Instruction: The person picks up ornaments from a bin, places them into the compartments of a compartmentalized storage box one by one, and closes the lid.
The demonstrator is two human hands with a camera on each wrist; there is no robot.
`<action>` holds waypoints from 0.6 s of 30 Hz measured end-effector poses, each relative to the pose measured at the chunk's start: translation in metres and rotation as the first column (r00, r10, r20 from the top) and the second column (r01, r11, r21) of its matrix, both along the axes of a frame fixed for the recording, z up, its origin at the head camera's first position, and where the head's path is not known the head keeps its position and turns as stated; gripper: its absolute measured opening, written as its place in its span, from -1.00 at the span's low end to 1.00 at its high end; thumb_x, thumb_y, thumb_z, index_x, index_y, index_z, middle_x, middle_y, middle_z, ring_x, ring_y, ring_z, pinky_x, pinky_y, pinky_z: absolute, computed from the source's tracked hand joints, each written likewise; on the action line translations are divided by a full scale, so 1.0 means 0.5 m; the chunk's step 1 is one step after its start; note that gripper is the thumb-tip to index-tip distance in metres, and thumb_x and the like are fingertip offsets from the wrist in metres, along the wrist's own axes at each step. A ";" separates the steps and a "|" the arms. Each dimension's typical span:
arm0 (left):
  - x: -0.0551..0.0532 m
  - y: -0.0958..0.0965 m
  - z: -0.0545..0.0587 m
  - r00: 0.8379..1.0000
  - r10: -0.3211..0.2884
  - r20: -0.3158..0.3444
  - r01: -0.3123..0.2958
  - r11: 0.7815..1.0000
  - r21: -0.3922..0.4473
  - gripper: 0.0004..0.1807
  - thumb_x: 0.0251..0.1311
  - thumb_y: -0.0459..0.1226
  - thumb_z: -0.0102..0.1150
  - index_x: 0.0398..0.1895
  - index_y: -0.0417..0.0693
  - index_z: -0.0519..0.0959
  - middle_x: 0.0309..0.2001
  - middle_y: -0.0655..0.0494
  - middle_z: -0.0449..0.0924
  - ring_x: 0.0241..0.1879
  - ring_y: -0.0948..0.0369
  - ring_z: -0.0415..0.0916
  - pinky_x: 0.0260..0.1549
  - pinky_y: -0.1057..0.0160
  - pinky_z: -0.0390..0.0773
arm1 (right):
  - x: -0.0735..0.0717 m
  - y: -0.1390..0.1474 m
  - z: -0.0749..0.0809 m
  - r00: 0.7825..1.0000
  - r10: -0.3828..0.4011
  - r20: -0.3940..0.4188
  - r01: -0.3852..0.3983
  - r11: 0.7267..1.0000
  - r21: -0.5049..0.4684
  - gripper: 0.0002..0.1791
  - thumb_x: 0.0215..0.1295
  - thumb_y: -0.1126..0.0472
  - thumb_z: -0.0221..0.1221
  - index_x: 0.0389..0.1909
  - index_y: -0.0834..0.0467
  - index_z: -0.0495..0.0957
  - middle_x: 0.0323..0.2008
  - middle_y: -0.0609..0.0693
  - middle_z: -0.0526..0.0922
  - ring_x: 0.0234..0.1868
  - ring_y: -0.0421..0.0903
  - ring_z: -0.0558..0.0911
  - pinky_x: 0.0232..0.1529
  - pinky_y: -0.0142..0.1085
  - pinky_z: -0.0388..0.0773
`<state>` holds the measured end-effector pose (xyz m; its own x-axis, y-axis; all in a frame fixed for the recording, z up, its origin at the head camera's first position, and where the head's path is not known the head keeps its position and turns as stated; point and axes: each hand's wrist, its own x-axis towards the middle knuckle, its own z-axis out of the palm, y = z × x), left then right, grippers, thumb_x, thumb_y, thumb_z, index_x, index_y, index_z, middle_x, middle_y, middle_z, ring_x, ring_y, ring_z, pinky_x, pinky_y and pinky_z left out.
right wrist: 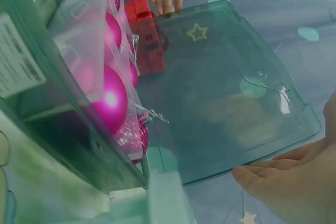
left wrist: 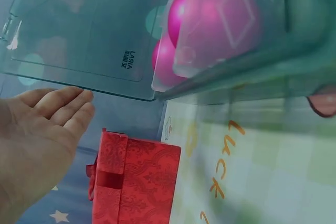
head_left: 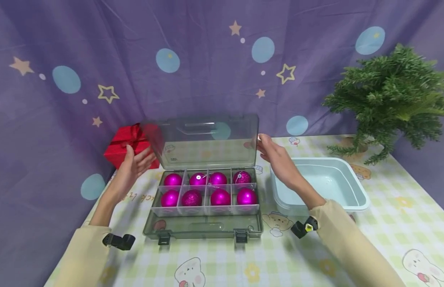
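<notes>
A clear grey plastic storage case (head_left: 204,227) stands with its lid (head_left: 207,153) raised and leaning back. Magenta Christmas baubles (head_left: 220,197), some smooth and some glittery, sit in its divided compartments. My left hand (head_left: 130,169) is at the lid's left edge, fingers straight and palm facing it; in the left wrist view the fingertips (left wrist: 86,98) are close to the edge. My right hand (head_left: 279,159) is at the lid's right edge, with extended fingers; whether it touches is hard to tell. Neither hand grips anything.
A red gift box (head_left: 121,145) with a bow stands behind my left hand. On the right is a pale blue plastic basin (head_left: 363,199), partly behind my right forearm. An artificial green tree (head_left: 390,95) rises at the back right. A purple curtain (head_left: 207,91) hangs behind the table.
</notes>
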<state>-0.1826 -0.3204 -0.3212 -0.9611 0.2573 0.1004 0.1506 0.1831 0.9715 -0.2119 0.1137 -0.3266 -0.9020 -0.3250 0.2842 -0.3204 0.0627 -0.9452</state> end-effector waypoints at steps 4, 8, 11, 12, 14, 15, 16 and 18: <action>0.020 0.001 -0.003 0.999 -0.012 -0.044 0.011 0.999 -0.031 -0.02 0.55 0.29 -0.73 0.63 -0.37 -0.16 0.56 -0.43 -0.11 0.54 -0.25 -0.20 0.42 0.41 0.16 | 0.025 0.002 -0.005 0.999 0.020 -0.031 -0.020 1.000 0.002 -0.33 0.75 -0.07 -0.32 0.56 0.33 0.20 0.47 0.22 0.36 0.52 0.11 0.27 0.47 -0.02 0.27; 0.044 -0.004 -0.009 0.997 -0.032 -0.069 0.029 0.999 -0.042 -0.02 0.56 0.26 -0.78 0.61 -0.43 -0.16 0.54 -0.48 -0.10 0.54 -0.20 -0.16 0.35 0.51 0.22 | 0.048 0.005 -0.011 0.999 0.021 -0.030 -0.020 0.999 0.042 -0.33 0.74 -0.08 -0.33 0.58 0.29 0.17 0.54 0.18 0.22 0.52 0.10 0.27 0.48 -0.04 0.26; 0.063 -0.011 -0.013 0.994 -0.057 -0.089 0.051 0.996 -0.070 -0.03 0.56 0.24 -0.85 0.61 -0.43 -0.12 0.53 -0.48 -0.08 0.56 -0.02 -0.04 0.32 0.54 0.21 | 0.066 0.009 -0.016 0.999 0.015 -0.037 -0.012 0.997 0.078 -0.33 0.75 -0.08 -0.33 0.58 0.30 0.17 0.53 0.20 0.24 0.51 0.13 0.28 0.48 -0.03 0.23; 0.069 -0.013 -0.014 0.993 -0.064 -0.094 0.057 0.995 -0.080 -0.03 0.55 0.24 -0.87 0.61 -0.42 -0.09 0.53 -0.48 -0.07 0.56 0.04 -0.01 0.31 0.55 0.21 | 0.072 0.010 -0.017 0.999 0.017 -0.040 -0.013 0.996 0.084 -0.34 0.75 -0.07 -0.33 0.57 0.32 0.18 0.52 0.23 0.25 0.51 0.14 0.28 0.49 -0.02 0.22; 0.083 -0.016 -0.018 0.992 -0.077 -0.097 0.067 0.992 -0.111 -0.03 0.54 0.23 -0.92 0.63 -0.38 -0.07 0.55 -0.44 -0.07 0.56 0.09 -0.01 0.32 0.56 0.18 | 0.086 0.012 -0.021 0.998 0.013 -0.053 -0.008 0.995 0.100 -0.34 0.75 -0.04 -0.33 0.55 0.38 0.16 0.50 0.28 0.26 0.50 0.20 0.28 0.49 0.01 0.20; 0.091 -0.017 -0.020 0.992 -0.082 -0.093 0.071 0.990 -0.118 -0.02 0.53 0.24 -0.95 0.63 -0.37 -0.06 0.56 -0.43 -0.07 0.57 0.06 -0.04 0.33 0.55 0.17 | 0.092 0.013 -0.024 0.998 0.012 -0.058 -0.005 0.994 0.107 -0.34 0.75 -0.02 -0.33 0.55 0.41 0.15 0.50 0.31 0.25 0.50 0.23 0.28 0.49 0.03 0.19; 0.099 -0.017 -0.022 0.993 -0.086 -0.082 0.075 0.990 -0.123 -0.01 0.52 0.25 -0.96 0.63 -0.36 -0.07 0.57 -0.42 -0.09 0.59 0.01 -0.09 0.37 0.51 0.12 | 0.098 0.014 -0.026 0.998 0.007 -0.063 0.000 0.993 0.116 -0.34 0.75 -0.01 -0.33 0.54 0.43 0.14 0.49 0.32 0.25 0.50 0.24 0.28 0.49 0.05 0.18; 0.115 -0.017 -0.027 0.995 -0.079 -0.065 0.070 0.989 -0.134 0.02 0.50 0.26 -0.98 0.63 -0.39 -0.07 0.57 -0.43 -0.10 0.58 -0.17 -0.21 0.41 0.46 0.06 | 0.111 0.014 -0.032 0.998 -0.008 -0.064 0.017 0.990 0.143 -0.33 0.75 -0.01 -0.33 0.54 0.44 0.15 0.50 0.32 0.25 0.50 0.26 0.26 0.51 0.07 0.14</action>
<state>-0.1252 -0.3290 -0.3350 -0.9306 0.3431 0.1273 0.2351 0.2939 0.9265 -0.1564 0.1209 -0.3425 -0.8878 -0.3553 0.2924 -0.3779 0.2004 -0.9039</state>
